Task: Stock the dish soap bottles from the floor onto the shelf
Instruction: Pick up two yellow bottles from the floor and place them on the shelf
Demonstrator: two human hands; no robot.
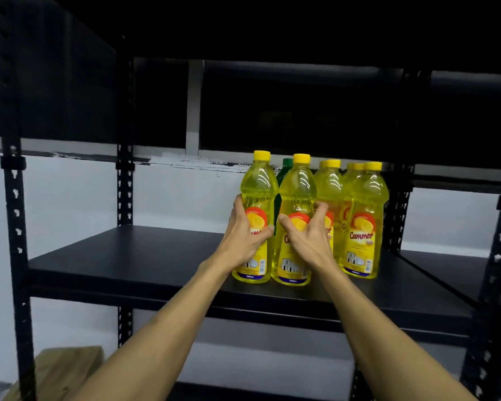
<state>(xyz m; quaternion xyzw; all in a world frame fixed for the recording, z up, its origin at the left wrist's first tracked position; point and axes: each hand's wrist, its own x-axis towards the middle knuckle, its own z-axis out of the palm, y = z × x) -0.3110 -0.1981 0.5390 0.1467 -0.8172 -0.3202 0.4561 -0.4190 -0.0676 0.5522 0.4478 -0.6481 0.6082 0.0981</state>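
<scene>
A: Where were the bottles at that moment?

B: Right of the frame's centre, a cluster of clear plastic bottles of yellow dish soap with yellow screw caps stood upright on the matte black shelf board (133, 256) of a black slotted-metal rack. The rightmost yellow bottle (364, 221) showed its red-and-yellow label, with more bottles packed behind it. A green-capped bottle (285, 169) peeked out from behind the front row.

A: And the left hand?

B: The left hand (245, 230) was wrapped around the leftmost yellow bottle (256, 195) at label height, fingers curled round its left side, thumb across the front of the label. It looked like a loose but closed grip, the bottle's base at the shelf near the front edge.

A: The right hand?

B: The right hand (308, 235) was spread against the front of the second yellow bottle (297, 192), just beside the first. The thumb reached toward the gap between the two bottles, the fingers fanned toward the right side of the label. It touched the bottle, but the fingers stayed splayed rather than closed around it.

A: Anything lower down?

B: At the lower left of the frame, a brown cardboard box (67, 369) was partly in view beneath the shelf.
</scene>
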